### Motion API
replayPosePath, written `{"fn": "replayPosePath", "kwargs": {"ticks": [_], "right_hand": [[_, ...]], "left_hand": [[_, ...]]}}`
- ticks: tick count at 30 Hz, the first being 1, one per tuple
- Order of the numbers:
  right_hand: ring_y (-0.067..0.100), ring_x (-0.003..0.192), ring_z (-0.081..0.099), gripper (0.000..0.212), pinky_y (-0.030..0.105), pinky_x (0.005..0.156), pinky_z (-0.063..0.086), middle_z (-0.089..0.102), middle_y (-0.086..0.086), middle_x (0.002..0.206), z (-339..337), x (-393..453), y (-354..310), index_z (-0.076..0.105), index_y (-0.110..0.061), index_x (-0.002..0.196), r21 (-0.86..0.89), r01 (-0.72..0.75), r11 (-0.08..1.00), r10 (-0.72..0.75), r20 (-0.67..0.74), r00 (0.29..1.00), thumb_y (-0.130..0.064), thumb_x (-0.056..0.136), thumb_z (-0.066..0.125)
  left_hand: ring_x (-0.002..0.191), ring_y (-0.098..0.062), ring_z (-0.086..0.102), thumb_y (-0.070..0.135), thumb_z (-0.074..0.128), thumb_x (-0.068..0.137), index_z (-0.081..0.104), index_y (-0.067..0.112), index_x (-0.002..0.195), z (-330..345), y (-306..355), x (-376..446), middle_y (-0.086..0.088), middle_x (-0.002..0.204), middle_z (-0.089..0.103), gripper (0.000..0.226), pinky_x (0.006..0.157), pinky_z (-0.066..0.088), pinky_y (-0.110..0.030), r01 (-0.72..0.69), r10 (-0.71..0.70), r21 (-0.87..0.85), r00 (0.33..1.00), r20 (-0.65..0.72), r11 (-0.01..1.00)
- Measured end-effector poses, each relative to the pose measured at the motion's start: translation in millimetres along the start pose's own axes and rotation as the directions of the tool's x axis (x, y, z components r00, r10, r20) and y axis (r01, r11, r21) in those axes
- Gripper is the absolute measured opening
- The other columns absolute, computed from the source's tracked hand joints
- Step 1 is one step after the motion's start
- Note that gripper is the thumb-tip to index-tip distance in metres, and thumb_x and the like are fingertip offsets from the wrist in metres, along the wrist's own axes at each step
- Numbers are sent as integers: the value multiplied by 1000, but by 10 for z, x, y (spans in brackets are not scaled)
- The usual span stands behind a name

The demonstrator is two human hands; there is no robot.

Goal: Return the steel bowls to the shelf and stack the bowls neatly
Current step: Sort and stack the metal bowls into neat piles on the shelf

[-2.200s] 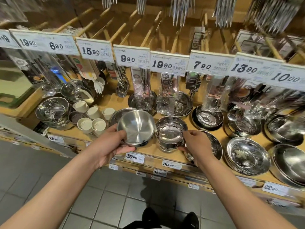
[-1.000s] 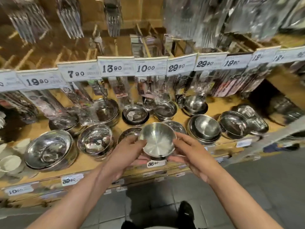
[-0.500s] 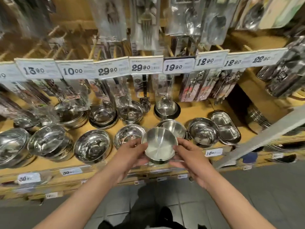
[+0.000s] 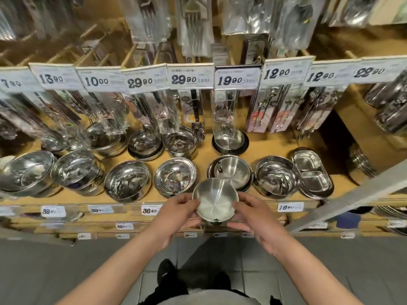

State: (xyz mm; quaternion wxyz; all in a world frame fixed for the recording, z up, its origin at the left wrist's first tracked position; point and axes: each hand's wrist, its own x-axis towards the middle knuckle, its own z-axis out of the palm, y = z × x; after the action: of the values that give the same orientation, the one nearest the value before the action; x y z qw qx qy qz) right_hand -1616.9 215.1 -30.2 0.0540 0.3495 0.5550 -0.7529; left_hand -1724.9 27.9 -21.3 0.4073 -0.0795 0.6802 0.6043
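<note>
I held a small brushed steel bowl [image 4: 214, 200] between both hands at the front edge of a wooden store shelf [image 4: 273, 146]. My left hand [image 4: 176, 213] clasped its left side, thumb on the rim and fingers curled underneath; my right hand [image 4: 256, 216] clasped its right side the same way. The bowl tipped slightly toward me, its matte inside showing, and it hung just in front of the shelf edge, not resting on the board.

Directly behind it on the shelf sat a stack of brushed bowls [image 4: 231, 171] of the same finish. To the left of that stack stood a shiny bowl stack [image 4: 175, 178], and further left more polished bowls in a row. To the right was another shiny bowl [image 4: 276, 179], then a stack of divided steel trays [image 4: 312, 172].

Packaged cutlery hung above the bowls behind a row of white price tags [image 4: 236, 78]. Smaller price labels ran along the shelf's front edge, one reading 36.90 [image 4: 149, 210] just left of my left hand. Grey floor tiles lay below my forearms.
</note>
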Motion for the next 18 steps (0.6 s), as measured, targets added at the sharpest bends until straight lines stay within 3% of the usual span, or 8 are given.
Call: {"fn": "replayPosePath", "kwargs": {"ticks": [4, 6, 8, 11, 15, 18], "right_hand": [[25, 98, 77, 41, 37, 77, 65, 71, 15, 121, -81, 65, -103, 58, -13, 141, 1, 49, 999, -49, -33, 998, -7, 101, 60], [28, 95, 77, 47, 36, 77, 65, 68, 20, 124, -150, 137, -181, 51, -10, 147, -5, 67, 998, -67, -69, 995, -6, 101, 60], [29, 97, 77, 47, 36, 78, 65, 68, 20, 124, -205, 232, -285, 51, -9, 148, 1, 77, 997, -77, -96, 992, -6, 101, 60], [26, 102, 75, 42, 32, 74, 65, 69, 13, 124, -288, 420, -471, 56, -13, 144, -39, 110, 993, -114, -141, 983, -11, 102, 59], [13, 84, 76, 34, 22, 67, 62, 71, 3, 110, -372, 684, -642, 64, -15, 136, -226, 98, 969, -139, -174, 975, -15, 103, 57], [12, 81, 74, 26, 24, 70, 63, 72, 0, 105, -380, 822, -664, 70, -18, 125, -327, 75, 942, -140, -181, 973, -16, 102, 58]], "left_hand": [[81, -18, 76, 12, 65, 99, 71, 5, 104, 85, 87, 83, -11, 86, 78, 11, 68, 62, -22, -31, 33, -43, 999, 32, 999], [81, -15, 75, 11, 62, 100, 71, 5, 109, 166, 172, 179, -7, 83, 78, 14, 88, 61, -31, -67, 66, 16, 997, 32, 998], [87, -19, 75, 8, 59, 101, 71, 6, 108, 275, 291, 287, -8, 86, 79, 14, 97, 54, -38, -100, 98, 62, 994, 40, 993], [87, -21, 71, 9, 58, 102, 71, 6, 104, 441, 506, 489, -13, 96, 76, 14, 91, 59, -35, -135, 133, 112, 991, 25, 984], [79, -16, 69, 8, 56, 103, 69, -4, 109, 562, 673, 761, -19, 104, 72, 18, 73, 61, -21, -103, 103, 142, 995, 9, 984], [87, -20, 69, 6, 57, 102, 70, -2, 101, 604, 660, 898, -19, 103, 71, 15, 80, 60, -26, -84, 92, 185, 995, -37, 979]]}}
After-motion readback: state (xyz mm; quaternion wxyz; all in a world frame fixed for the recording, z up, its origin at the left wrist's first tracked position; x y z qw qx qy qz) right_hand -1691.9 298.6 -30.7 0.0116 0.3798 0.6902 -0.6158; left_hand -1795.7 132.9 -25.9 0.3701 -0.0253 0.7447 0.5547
